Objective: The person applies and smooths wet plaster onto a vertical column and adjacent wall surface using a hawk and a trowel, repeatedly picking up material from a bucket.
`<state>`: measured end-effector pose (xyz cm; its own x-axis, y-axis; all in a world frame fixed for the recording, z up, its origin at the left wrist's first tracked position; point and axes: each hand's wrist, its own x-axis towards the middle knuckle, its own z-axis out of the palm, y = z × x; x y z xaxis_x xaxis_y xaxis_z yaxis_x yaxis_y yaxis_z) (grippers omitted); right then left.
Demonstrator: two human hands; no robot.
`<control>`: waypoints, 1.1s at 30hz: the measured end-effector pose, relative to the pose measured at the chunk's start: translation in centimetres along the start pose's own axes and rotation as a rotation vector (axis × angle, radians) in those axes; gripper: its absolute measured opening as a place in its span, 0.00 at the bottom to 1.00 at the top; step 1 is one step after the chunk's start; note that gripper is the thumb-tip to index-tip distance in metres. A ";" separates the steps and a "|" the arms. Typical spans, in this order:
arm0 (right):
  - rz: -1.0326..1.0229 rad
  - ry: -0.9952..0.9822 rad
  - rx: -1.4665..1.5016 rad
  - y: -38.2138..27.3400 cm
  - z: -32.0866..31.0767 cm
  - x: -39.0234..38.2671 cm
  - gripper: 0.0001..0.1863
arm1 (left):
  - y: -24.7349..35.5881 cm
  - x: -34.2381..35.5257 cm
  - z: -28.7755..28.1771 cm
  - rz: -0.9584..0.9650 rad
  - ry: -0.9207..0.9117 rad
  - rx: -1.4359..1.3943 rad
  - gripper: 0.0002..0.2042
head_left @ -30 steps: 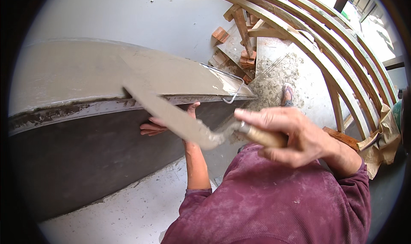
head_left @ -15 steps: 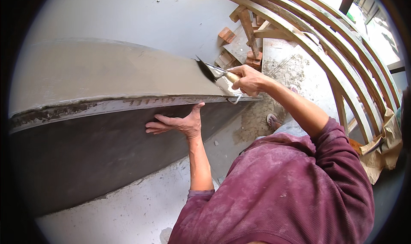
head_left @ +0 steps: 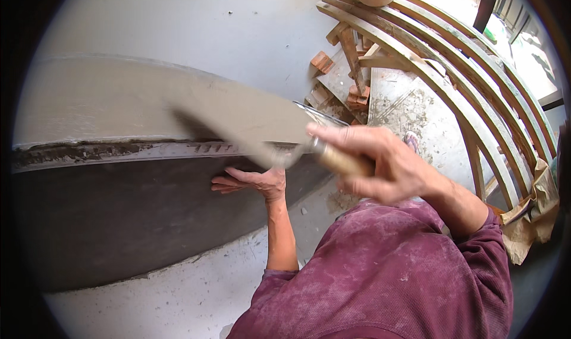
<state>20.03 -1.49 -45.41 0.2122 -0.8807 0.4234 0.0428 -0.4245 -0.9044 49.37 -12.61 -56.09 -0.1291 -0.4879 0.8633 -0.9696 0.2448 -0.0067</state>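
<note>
from the ledge's (head_left: 89,101) right end half a second ago, the right hand (head_left: 383,163) has swung the trowel (head_left: 256,148) back leftward, now partly covering the left hand (head_left: 256,181).

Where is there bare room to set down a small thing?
Mostly bare floor lies between the dark wall and the left forearm. Crowded: the ledge's edge, near trowel and left hand; upper right, among bricks and curved timbers.

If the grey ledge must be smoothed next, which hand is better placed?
Probably the right hand: it holds the trowel, which overlaps the grey ledge in this view. The left hand sits lower, by the dark side face, with no tool visible.
</note>
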 end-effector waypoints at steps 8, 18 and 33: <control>0.472 0.056 -0.068 10.3 1.3 4.3 0.37 | 0.1 1.3 0.6 0.095 0.039 0.006 0.71; -0.117 0.208 -0.385 2.3 2.6 6.3 0.34 | -0.1 0.9 0.4 0.120 0.023 0.051 0.69; 0.839 0.011 -0.308 15.1 -0.4 -9.2 0.28 | -0.4 1.0 0.0 0.168 0.012 0.043 0.72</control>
<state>18.29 0.12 -62.94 0.0460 -0.9282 -0.3692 -0.3866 0.3242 -0.8634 49.59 -13.21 -55.26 -0.2883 -0.4330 0.8540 -0.9425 0.2859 -0.1733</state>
